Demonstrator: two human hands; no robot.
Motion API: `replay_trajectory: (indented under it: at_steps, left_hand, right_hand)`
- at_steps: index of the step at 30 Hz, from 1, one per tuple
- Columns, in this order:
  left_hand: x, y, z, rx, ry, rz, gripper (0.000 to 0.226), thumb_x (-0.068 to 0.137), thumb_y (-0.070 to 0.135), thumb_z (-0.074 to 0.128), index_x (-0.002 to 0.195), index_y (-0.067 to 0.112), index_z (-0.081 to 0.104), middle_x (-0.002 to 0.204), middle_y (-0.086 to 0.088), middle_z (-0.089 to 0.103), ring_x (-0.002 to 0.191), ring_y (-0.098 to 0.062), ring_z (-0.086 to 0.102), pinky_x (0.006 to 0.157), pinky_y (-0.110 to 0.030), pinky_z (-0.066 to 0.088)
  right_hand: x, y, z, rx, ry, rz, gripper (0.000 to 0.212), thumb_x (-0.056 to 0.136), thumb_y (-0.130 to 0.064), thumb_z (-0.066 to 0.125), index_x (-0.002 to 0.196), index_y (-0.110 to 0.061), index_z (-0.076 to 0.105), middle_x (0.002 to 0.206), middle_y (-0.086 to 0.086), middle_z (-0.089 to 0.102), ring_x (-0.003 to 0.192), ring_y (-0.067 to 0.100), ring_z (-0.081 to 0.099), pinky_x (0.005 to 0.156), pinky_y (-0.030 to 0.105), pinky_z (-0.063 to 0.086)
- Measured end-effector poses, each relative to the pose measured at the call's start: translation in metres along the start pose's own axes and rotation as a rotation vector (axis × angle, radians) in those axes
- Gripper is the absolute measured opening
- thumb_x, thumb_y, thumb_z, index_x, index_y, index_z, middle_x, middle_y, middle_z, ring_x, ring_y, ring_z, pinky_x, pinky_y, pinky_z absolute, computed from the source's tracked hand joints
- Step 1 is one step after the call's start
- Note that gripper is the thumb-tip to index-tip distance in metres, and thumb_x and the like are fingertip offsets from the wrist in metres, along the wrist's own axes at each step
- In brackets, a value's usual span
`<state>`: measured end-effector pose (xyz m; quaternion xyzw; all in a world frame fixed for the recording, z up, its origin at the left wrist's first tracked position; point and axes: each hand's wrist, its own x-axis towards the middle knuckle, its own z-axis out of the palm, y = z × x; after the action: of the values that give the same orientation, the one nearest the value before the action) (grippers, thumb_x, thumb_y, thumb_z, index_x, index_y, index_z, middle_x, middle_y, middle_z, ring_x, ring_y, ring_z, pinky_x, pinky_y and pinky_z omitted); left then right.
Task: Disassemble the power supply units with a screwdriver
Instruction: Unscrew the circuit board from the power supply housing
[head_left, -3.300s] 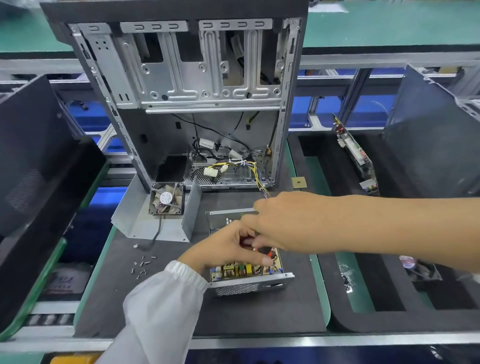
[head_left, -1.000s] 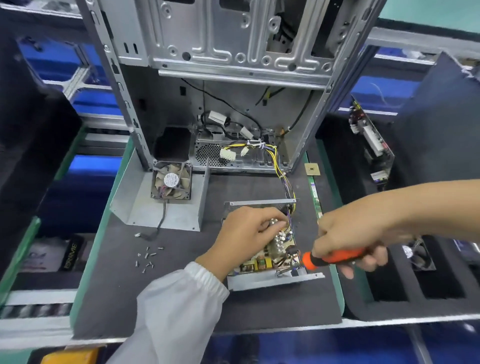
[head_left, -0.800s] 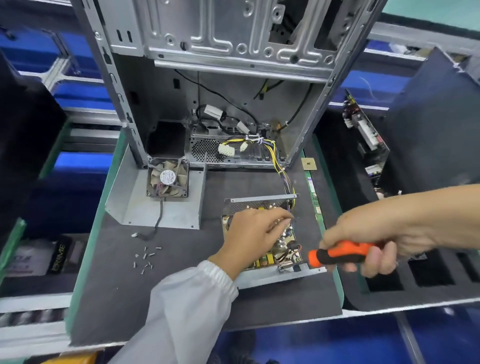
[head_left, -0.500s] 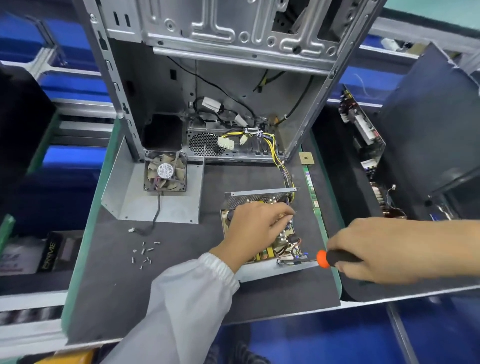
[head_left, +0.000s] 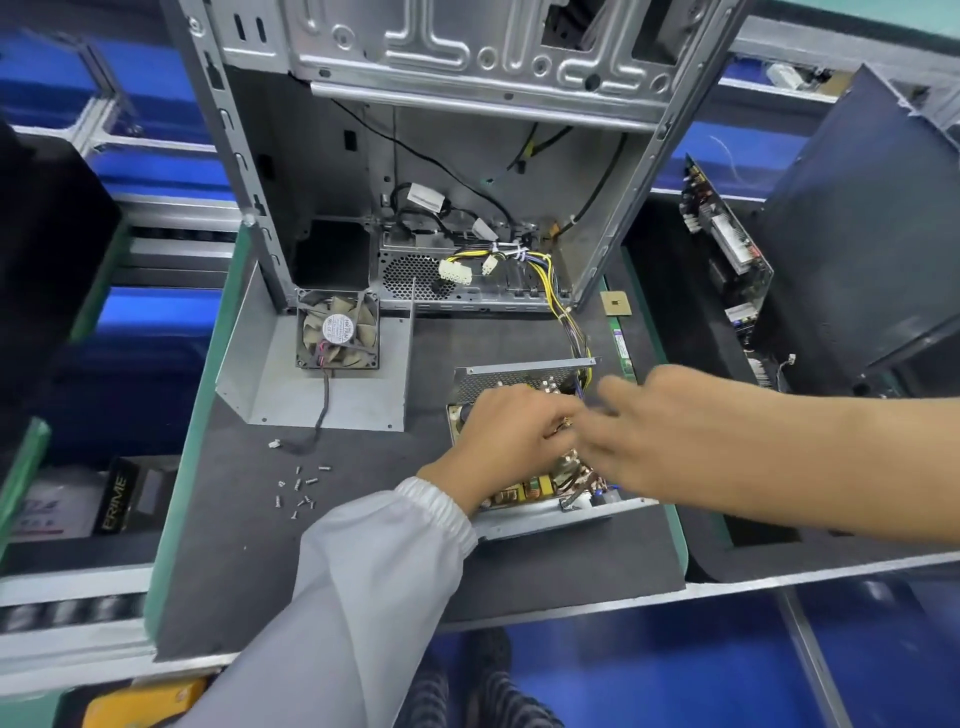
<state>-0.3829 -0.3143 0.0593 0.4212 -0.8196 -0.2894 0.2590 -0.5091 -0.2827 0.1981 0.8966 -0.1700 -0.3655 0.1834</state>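
1. Power supply unit (head_left: 524, 499): opened, its circuit board exposed; it lies on the dark mat (head_left: 363, 545) in front of the upright computer case (head_left: 467, 156), and its yellow wire bundle (head_left: 558, 296) runs back into the case.
2. Left hand (head_left: 511, 434): rests on top of the board, fingers curled down among the components; whether they pinch any part cannot be told.
3. Right hand (head_left: 670, 431): reaches in from the right, blurred by motion, fingers extended toward the board beside the left hand. No screwdriver is visible in it; its grip cannot be told.
4. Removed cover (head_left: 322, 384), with the fan (head_left: 337, 330) on it, lies to the left; loose screws (head_left: 301, 488) are scattered just before it.
5. Step in hand, as judged: with cover and screws already off, the board is being freed from its tray.
6. Next move, as judged: calls for a two-handed hold on the board's edges and a level lift, with slack kept in the wire bundle.
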Motion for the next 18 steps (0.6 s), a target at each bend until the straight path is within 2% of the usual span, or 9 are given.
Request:
replay_trajectory:
  at_steps: [2, 3, 6, 8, 10, 12, 15, 17, 18]
  left_hand:
    - [0.0, -0.002, -0.004, -0.004, -0.048, 0.02, 0.008, 0.088, 0.027, 0.066, 0.086, 0.032, 0.071, 0.04, 0.009, 0.034, 0.05, -0.009, 0.036, 0.057, -0.03, 0.034]
    - [0.001, -0.004, -0.005, -0.009, -0.08, 0.025, 0.01, 0.091, 0.031, 0.064, 0.093, 0.035, 0.073, 0.042, 0.011, 0.04, 0.05, -0.004, 0.042, 0.058, -0.028, 0.035]
    - [0.002, -0.006, -0.01, -0.018, -0.135, 0.021, 0.013, 0.093, 0.033, 0.062, 0.098, 0.035, 0.074, 0.041, 0.012, 0.037, 0.048, 0.004, 0.041, 0.061, -0.027, 0.04]
    - [0.003, -0.006, -0.009, 0.002, -0.148, 0.026, 0.014, 0.094, 0.034, 0.06, 0.099, 0.035, 0.073, 0.043, 0.013, 0.034, 0.049, 0.003, 0.037, 0.063, -0.028, 0.04]
    - [0.004, -0.005, -0.009, 0.025, -0.156, 0.033, 0.014, 0.094, 0.033, 0.059, 0.099, 0.035, 0.073, 0.045, 0.014, 0.033, 0.05, 0.003, 0.035, 0.063, -0.028, 0.036]
    - [0.005, -0.006, -0.009, 0.037, -0.158, 0.035, 0.015, 0.095, 0.032, 0.059, 0.099, 0.035, 0.073, 0.045, 0.016, 0.033, 0.05, 0.004, 0.035, 0.061, -0.027, 0.034]
    - [0.006, -0.005, -0.01, 0.035, -0.175, 0.014, 0.015, 0.095, 0.032, 0.058, 0.1, 0.035, 0.072, 0.046, 0.015, 0.035, 0.051, 0.003, 0.037, 0.061, -0.027, 0.033]
    - [0.006, -0.004, -0.012, 0.01, -0.194, 0.0, 0.015, 0.095, 0.032, 0.059, 0.101, 0.035, 0.072, 0.047, 0.012, 0.036, 0.051, 0.0, 0.038, 0.062, -0.027, 0.033]
    - [0.006, -0.005, -0.013, -0.014, -0.21, -0.004, 0.015, 0.094, 0.032, 0.06, 0.102, 0.035, 0.072, 0.047, 0.009, 0.036, 0.05, -0.002, 0.039, 0.062, -0.027, 0.033]
  right_hand:
    - [-0.002, 0.007, -0.002, 0.131, -0.069, 0.153, 0.025, 0.084, -0.025, 0.061, 0.109, -0.022, 0.056, 0.095, -0.002, 0.052, 0.086, 0.021, 0.057, 0.054, 0.028, 0.034]
    - [-0.003, 0.012, -0.001, 0.237, -0.188, 0.217, 0.025, 0.085, -0.034, 0.062, 0.105, -0.023, 0.052, 0.091, -0.004, 0.048, 0.086, 0.021, 0.057, 0.059, 0.028, 0.038]
    - [-0.003, 0.03, -0.005, 0.696, -0.552, 0.403, 0.039, 0.082, -0.056, 0.063, 0.077, -0.021, 0.046, 0.064, -0.007, 0.052, 0.053, 0.012, 0.055, 0.043, 0.021, 0.038]
    - [0.001, 0.041, 0.001, 1.057, -0.655, 0.512, 0.045, 0.086, -0.055, 0.058, 0.075, -0.012, 0.053, 0.044, -0.004, 0.055, 0.035, 0.01, 0.05, 0.035, 0.014, 0.034]
    - [0.005, 0.048, 0.007, 1.287, -0.724, 0.614, 0.045, 0.094, -0.049, 0.048, 0.076, -0.008, 0.054, 0.046, -0.001, 0.056, 0.033, 0.013, 0.041, 0.036, 0.014, 0.03]
    - [0.005, 0.05, 0.009, 1.307, -0.733, 0.618, 0.039, 0.099, -0.038, 0.041, 0.079, -0.008, 0.054, 0.053, 0.001, 0.06, 0.035, 0.012, 0.037, 0.039, 0.016, 0.028]
    - [-0.002, 0.046, 0.012, 1.105, -0.653, 0.509, 0.024, 0.096, -0.036, 0.047, 0.088, -0.014, 0.054, 0.067, -0.001, 0.064, 0.044, 0.011, 0.055, 0.049, 0.021, 0.044]
    - [-0.009, 0.042, 0.008, 0.931, -0.552, 0.445, 0.011, 0.09, -0.03, 0.056, 0.097, -0.028, 0.047, 0.087, -0.004, 0.057, 0.059, 0.014, 0.062, 0.059, 0.026, 0.05]
    - [-0.012, 0.038, 0.007, 0.807, -0.493, 0.411, 0.02, 0.088, -0.027, 0.058, 0.097, -0.035, 0.043, 0.095, -0.007, 0.047, 0.065, 0.014, 0.058, 0.064, 0.029, 0.049]
